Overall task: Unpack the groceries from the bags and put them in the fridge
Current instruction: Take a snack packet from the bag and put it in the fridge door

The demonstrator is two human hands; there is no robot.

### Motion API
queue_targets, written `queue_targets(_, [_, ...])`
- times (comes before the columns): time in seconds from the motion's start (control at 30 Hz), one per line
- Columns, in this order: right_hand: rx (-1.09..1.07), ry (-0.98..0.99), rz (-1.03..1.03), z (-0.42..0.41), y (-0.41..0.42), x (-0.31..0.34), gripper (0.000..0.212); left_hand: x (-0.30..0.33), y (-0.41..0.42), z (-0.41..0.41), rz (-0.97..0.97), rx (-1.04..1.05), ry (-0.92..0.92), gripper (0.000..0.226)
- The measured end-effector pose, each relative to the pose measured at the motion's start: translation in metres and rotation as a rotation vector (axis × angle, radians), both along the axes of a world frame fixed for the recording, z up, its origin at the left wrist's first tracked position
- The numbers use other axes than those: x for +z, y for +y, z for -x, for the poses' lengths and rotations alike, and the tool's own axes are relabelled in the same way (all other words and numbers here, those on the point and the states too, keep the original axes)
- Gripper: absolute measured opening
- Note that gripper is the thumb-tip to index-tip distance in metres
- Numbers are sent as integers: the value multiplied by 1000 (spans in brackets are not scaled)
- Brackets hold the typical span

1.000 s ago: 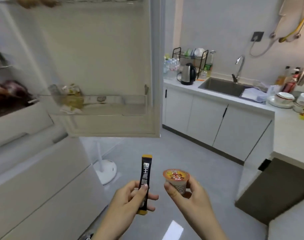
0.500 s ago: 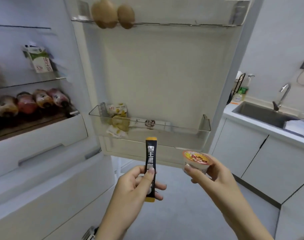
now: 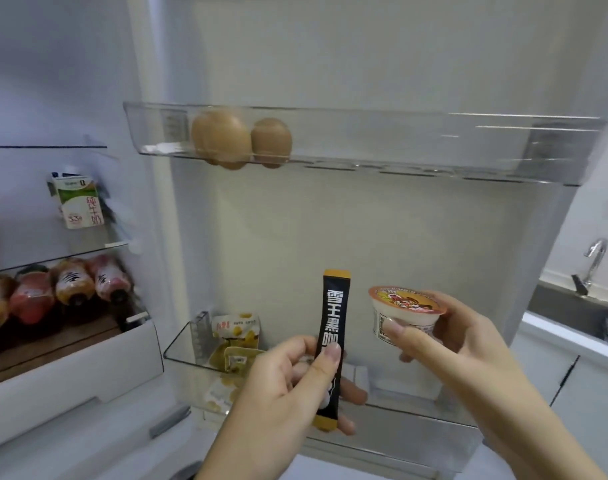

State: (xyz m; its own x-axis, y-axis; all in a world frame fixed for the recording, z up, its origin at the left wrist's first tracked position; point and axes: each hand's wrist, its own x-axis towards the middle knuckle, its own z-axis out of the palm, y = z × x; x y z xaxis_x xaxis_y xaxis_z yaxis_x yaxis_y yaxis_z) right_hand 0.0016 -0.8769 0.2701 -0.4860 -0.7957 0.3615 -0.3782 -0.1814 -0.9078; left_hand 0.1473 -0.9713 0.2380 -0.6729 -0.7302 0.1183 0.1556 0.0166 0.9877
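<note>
My left hand (image 3: 288, 382) pinches a black stick sachet (image 3: 332, 327) with orange ends, held upright in front of the open fridge door (image 3: 347, 237). My right hand (image 3: 447, 344) grips a small white cup (image 3: 404, 315) with an orange foil lid, just right of the sachet. Both hands hover above the lower clear door shelf (image 3: 181, 348), which holds yellow snack packets (image 3: 236, 336). The upper door shelf (image 3: 399, 140) carries brown eggs (image 3: 223, 133) at its left end.
Inside the fridge at left, a milk carton (image 3: 77, 199) stands on a glass shelf and several bottles (image 3: 70, 285) lie above a white drawer (image 3: 70, 372). At far right are a kitchen counter, a sink (image 3: 569, 306) and a tap (image 3: 591, 261).
The view has swung left and up from the kitchen floor towards the fridge door. Both hands, still holding the sachet and the cup, have come close to the lower door shelf.
</note>
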Motion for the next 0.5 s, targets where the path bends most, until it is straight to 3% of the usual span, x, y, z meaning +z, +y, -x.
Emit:
queue_targets(0.17, [-18, -4, 16, -14, 1, 29, 35, 19, -8, -7, 45, -55, 49, 40])
queue_targets(0.3, [-57, 8, 1, -27, 11, 54, 49, 38, -5, -23, 99, -128, 68, 42])
queue_targets(0.5, [-137, 47, 68, -43, 25, 105, 42, 83, -9, -42, 227, -239, 129, 39])
